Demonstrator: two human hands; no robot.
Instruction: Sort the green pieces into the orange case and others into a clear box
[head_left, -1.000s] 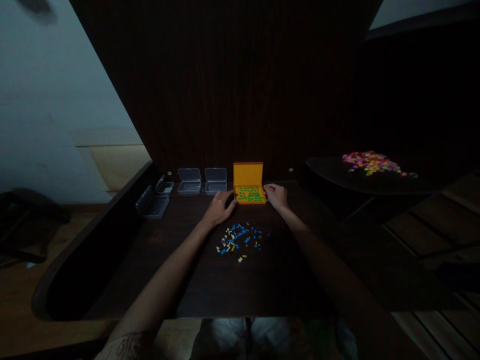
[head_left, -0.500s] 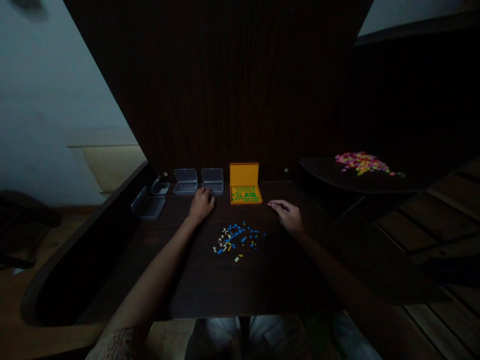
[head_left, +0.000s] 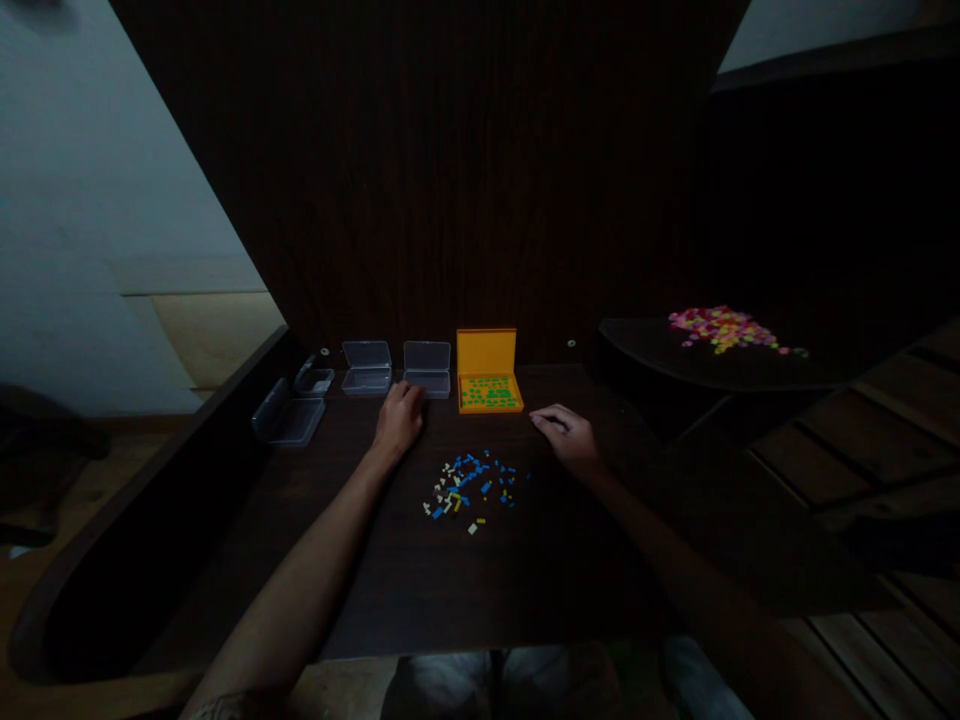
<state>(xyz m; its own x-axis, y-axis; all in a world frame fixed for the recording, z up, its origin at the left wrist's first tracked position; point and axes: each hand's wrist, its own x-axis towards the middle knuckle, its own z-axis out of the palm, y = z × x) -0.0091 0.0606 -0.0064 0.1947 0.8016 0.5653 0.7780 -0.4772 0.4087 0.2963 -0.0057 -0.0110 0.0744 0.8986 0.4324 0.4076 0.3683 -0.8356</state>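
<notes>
At a dark wooden desk (head_left: 420, 605) in a dimly lit room, an orange box (head_left: 486, 352) stands open near the back panel (head_left: 435, 190), lid raised and green pieces (head_left: 499, 394) spread across its shallow tray. The left hand (head_left: 399, 418) lies to the left of it, knuckles up and fingers curled, just in front of the nearer of two clear boxes (head_left: 427, 384) set side by side with their lids up; whether it grips anything cannot be told from where we stand. Across from it, the right hand (head_left: 568, 437) hovers or rests near the orange box's front right corner, apart from it, thumb and fingers drawn together; any small piece pinched there is too tiny to make out. Between the forearms (head_left: 315, 550), closer to the desk's front edge, lies a loose scatter of blue, cream and yellow bricks (head_left: 486, 488). Two more open clear containers (head_left: 302, 422) sit farther left, beside the desk's side wall. Off to the right, pink, red and yellow bits (head_left: 724, 328) are heaped on a dark curved shelf (head_left: 652, 352).
</notes>
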